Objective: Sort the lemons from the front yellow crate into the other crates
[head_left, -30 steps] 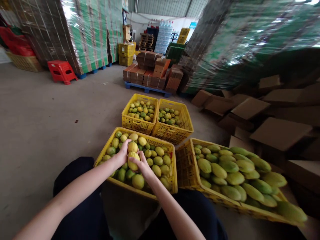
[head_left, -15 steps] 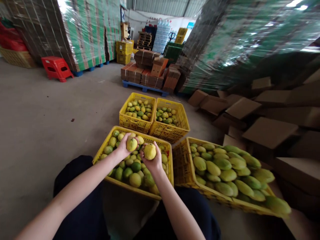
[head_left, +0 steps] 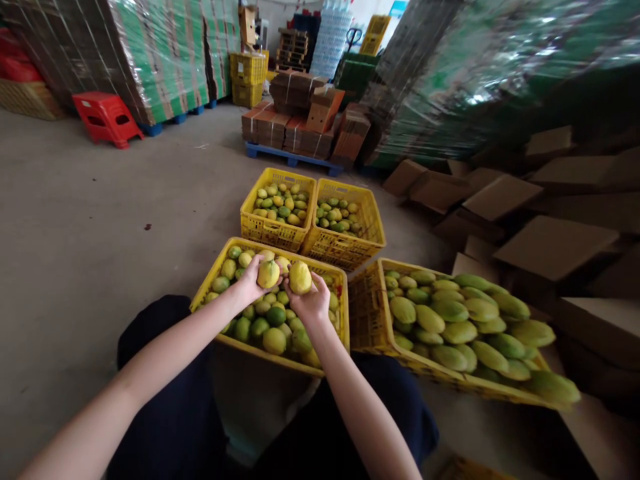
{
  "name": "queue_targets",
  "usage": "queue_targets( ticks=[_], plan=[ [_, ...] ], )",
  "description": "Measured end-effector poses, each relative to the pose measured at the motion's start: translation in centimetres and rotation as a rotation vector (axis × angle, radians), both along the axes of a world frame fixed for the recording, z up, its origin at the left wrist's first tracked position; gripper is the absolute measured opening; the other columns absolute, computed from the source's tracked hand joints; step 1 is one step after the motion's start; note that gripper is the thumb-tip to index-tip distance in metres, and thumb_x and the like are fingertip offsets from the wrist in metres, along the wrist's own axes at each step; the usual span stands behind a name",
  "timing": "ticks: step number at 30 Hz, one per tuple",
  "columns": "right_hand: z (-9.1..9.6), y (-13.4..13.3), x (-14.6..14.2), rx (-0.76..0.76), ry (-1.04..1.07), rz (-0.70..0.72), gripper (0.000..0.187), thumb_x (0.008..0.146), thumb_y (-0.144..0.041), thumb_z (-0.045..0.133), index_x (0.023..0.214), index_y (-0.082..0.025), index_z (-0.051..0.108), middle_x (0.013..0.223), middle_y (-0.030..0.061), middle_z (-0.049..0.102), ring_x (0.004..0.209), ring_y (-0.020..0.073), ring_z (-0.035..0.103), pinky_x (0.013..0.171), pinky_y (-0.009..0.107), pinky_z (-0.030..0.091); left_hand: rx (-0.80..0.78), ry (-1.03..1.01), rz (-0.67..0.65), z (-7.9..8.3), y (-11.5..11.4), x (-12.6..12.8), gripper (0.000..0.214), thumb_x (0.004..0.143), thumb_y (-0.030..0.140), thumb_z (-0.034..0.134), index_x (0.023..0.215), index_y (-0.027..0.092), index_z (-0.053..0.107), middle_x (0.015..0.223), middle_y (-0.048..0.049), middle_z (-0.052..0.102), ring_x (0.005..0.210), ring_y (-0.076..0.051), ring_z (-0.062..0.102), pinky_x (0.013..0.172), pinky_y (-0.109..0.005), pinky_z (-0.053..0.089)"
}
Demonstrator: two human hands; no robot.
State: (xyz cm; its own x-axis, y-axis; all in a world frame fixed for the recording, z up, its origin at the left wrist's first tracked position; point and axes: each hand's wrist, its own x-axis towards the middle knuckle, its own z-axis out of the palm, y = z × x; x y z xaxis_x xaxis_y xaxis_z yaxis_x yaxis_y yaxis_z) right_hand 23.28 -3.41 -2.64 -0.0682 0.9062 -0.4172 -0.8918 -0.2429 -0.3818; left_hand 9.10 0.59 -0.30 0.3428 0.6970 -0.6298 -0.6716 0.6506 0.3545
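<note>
Right, from the head camera, the action sits just left of the middle of the frame, where two yellow-green fruits are up in the hands! The left hand (head_left: 251, 283) has its fruit (head_left: 269, 274) in a curved grip, fingers bent round behind it, thumb along the near side. Beside it, the right hand (head_left: 311, 304) cradles the other fruit (head_left: 300, 277), fingers partly curled underneath, thumb raised at its right edge. Close together, these two, with a narrow gap between them!

Directly below them, the yellow crate (head_left: 273, 358) is loaded with loose green and yellow fruit (head_left: 275, 341). Over to the lower right, a second crate (head_left: 367, 310) is heaped with longer green fruit (head_left: 449, 332). Up at centre frame, a pair of crates (head_left: 274, 233) stand side by side, fruit in both. Upper left, there's a red stool (head_left: 107, 119) near a wrapped stack (head_left: 160, 53); top centre, bundled cardboard (head_left: 297, 90) rides on a blue pallet (head_left: 293, 158); and at the right, cardboard boxes (head_left: 555, 247) lie in a jumble.
</note>
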Motion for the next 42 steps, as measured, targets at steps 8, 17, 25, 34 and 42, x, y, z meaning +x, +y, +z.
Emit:
queue_targets(
  ticks=[8,17,25,34,42],
  plan=[
    [0.8,0.3,1.2,0.122,-0.005,0.018,0.028,0.078,-0.024,0.066,0.105,-0.022,0.065,0.083,0.0051,0.077,0.080,0.0234,0.074,0.072,0.038,0.065,0.017,0.026,0.059,1.1,0.0,-0.4,0.030,0.102,0.029,0.040,0.107,0.010,0.063,0.067,-0.0075,0.069,0.050,-0.013,0.063,0.040,-0.016,0.049],
    [2.0,-0.4,0.6,0.138,0.056,0.070,0.017,0.085,-0.031,0.057,0.090,-0.018,0.068,0.079,0.0060,0.075,0.058,0.0157,0.067,0.047,0.023,0.054,0.226,-0.199,0.202,1.7,-0.8,-0.4,0.028,0.103,0.028,0.043,0.101,0.017,0.069,0.077,-0.0050,0.071,0.069,-0.013,0.071,0.062,-0.020,0.061],
    [2.2,-1.3,0.4,0.296,-0.058,0.217,0.016,0.074,-0.030,0.066,0.065,-0.020,0.058,0.069,0.0032,0.070,0.054,0.0167,0.064,0.042,0.025,0.050,0.278,-0.172,-0.021,2.7,-1.7,0.1,0.048,0.101,0.038,0.050,0.059,0.016,0.060,0.058,-0.0029,0.058,0.052,-0.014,0.059,0.047,-0.024,0.052],
    [2.8,-1.0,0.4,-0.019,0.090,-0.040,0.026,0.089,-0.031,0.049,0.098,-0.017,0.069,0.089,0.0075,0.077,0.074,0.0193,0.071,0.059,0.028,0.059,0.224,-0.232,0.235,2.1,-0.9,1.1,0.030,0.101,0.034,0.049,0.109,0.018,0.074,0.092,-0.0059,0.076,0.083,-0.017,0.074,0.077,-0.028,0.062],
    [0.4,0.2,1.1,-0.063,0.099,-0.165,0.030,0.083,-0.031,0.053,0.107,-0.019,0.066,0.087,0.0070,0.076,0.087,0.0218,0.073,0.066,0.030,0.062,0.161,-0.243,0.216,1.5,-1.4,1.3,0.034,0.097,0.034,0.049,0.115,0.015,0.072,0.097,-0.0117,0.076,0.096,-0.026,0.075,0.084,-0.041,0.064]
  ],
)
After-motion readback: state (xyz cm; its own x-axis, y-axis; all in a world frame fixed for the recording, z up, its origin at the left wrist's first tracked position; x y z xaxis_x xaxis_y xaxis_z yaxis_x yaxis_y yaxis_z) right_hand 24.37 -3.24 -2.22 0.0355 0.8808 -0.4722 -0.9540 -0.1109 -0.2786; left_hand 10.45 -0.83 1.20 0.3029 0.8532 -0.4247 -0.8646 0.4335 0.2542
